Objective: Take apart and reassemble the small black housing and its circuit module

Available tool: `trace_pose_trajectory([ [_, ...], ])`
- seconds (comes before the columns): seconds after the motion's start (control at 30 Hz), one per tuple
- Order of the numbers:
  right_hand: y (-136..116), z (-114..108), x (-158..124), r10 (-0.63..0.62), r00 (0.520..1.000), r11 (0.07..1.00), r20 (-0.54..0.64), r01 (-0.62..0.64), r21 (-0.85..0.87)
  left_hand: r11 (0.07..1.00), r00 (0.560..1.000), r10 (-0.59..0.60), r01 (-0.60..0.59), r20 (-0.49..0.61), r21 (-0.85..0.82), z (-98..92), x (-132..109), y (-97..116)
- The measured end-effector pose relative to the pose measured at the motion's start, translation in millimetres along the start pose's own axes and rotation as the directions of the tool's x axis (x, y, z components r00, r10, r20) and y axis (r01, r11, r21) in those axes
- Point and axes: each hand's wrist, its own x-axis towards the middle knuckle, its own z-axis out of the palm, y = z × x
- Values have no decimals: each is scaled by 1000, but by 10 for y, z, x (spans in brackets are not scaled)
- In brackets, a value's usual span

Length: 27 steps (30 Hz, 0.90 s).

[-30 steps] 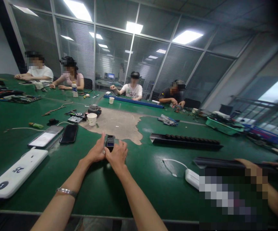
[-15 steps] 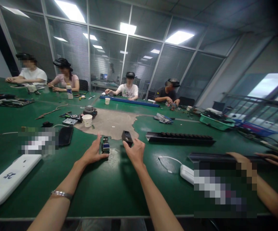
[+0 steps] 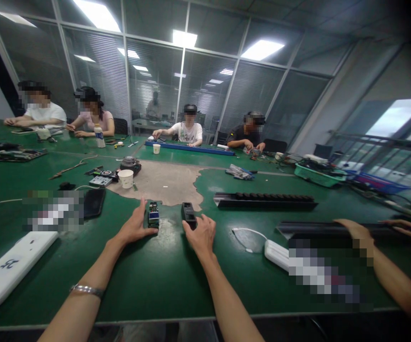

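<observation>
My left hand (image 3: pixel 134 226) rests on the green table (image 3: pixel 163 280) with thumb and fingers pinched round a small blue and black circuit module (image 3: pixel 153 214) that stands on the mat. My right hand (image 3: pixel 201 233) lies a little to the right, its fingers closed on a small black casing (image 3: pixel 188 213) set down on the table. The two parts stand apart, about a hand's width between them. A silver bracelet (image 3: pixel 86 289) sits on my left wrist.
A white power bank (image 3: pixel 9 270) lies front left, a dark phone (image 3: pixel 93 203) beyond it, a paper cup (image 3: pixel 126 178) further back. Long black trays (image 3: pixel 264 200) lie to the right with a white charger and cable (image 3: pixel 275 250). A neighbour's hands (image 3: pixel 355 230) rest at right. Several people sit opposite.
One second ago both hands held one assembled unit together. The black casing has come off; my right hand carried it right and set it down, while my left hand kept the module.
</observation>
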Motion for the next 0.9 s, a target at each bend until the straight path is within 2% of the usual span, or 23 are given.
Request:
trace_pose_trajectory([
  [0.4,25,35,-41,-26,999,998,40,28,-58,1000,1000,14,-14,-6,-1,21,1,-39],
  [0.57,46,89,-29,-39,999,998,9,39,-49,1000,1000,-13,13,-7,-11,12,2,-5],
  [0.73,-40,102,19,-75,994,996,-77,79,45,999,999,-32,32,-9,-26,7,3,16],
  [0.9,-305,125,91,-155,980,965,-123,177,191,999,1000,-5,4,-21,-42,16,11,2],
])
